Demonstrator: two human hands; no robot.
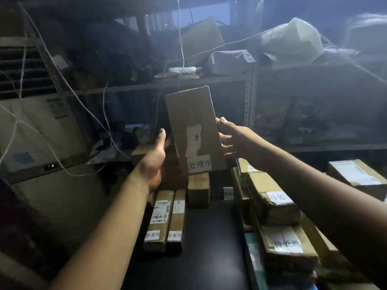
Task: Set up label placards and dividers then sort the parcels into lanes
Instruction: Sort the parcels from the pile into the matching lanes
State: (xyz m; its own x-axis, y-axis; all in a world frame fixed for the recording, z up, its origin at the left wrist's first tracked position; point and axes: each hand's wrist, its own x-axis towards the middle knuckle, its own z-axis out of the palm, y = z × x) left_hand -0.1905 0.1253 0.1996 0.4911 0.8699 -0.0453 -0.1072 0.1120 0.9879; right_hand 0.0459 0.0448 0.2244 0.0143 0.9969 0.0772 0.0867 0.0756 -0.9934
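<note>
Between the two grips, over the dark bench (209, 237), a tall cardboard parcel (192, 122) was upright and slightly tilted, with its white placard (199, 164) low on the side toward the right grip (234, 141). That grip pinched the parcel's edge, thumb in front and fingers curled behind. The left grip (156, 155) was spread and relaxed just beside the opposite edge, holding nothing, with two long labelled parcels (160, 222) below it.

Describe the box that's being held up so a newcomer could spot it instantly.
Look above the dark table, in front of the grey metal shelving. A tall cardboard box is upright in the air there, the right hand gripping its right edge. Unlike the parcels lying flat below, its white label reads 处理中.
</note>
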